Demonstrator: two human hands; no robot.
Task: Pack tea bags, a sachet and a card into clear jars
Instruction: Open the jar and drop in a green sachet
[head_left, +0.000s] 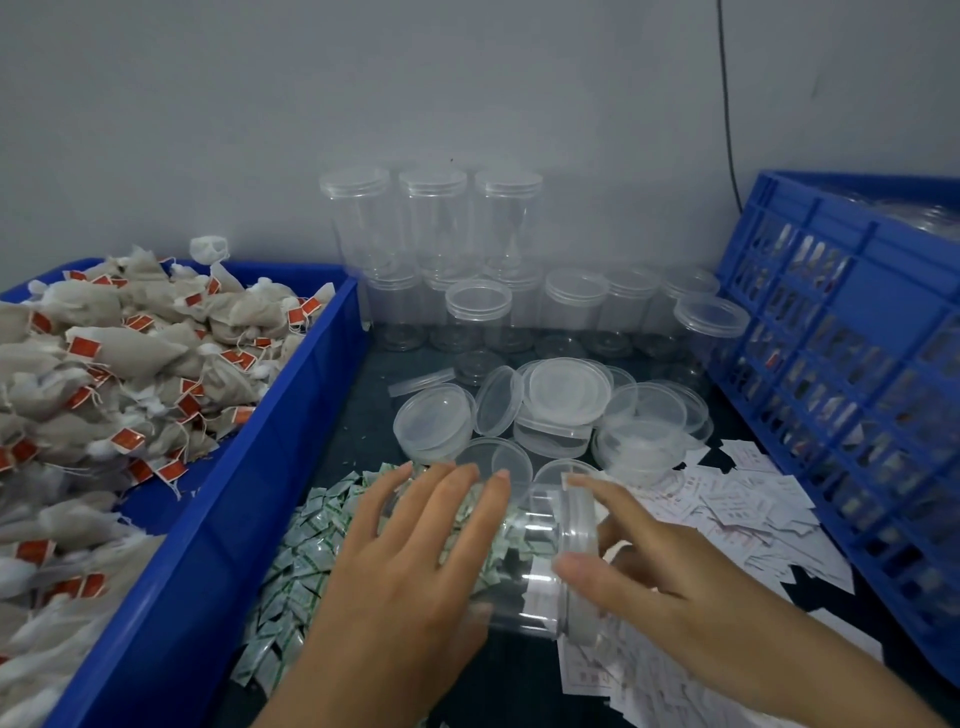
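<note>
A blue bin (249, 467) on the left is heaped with tea bags (104, 364), pale pouches with strings and red tags. Just right of its wall, a pile of small green-and-white sachets (306, 551) lies on the dark table (358, 410). Over that pile the left hand (410, 561) grips a clear jar (524, 561) that lies on its side, fingers spread and curved over its body, the mouth end pointing right. The jar looks empty; sachets show through its wall. A clear lid (576, 525) sits at the mouth, and the right hand (649, 571) pinches its rim, forefinger on the top edge and thumb on the near side. Behind the hands lies a cluster of loose lids (566, 389), some tilted, some stacked. Further back, against the grey wall, stand capped jars (431, 218), three of them stacked on a lower row. White printed cards (743, 499) are scattered under and right of the right hand. A blue slotted crate (857, 312) stands at the far right.
</note>
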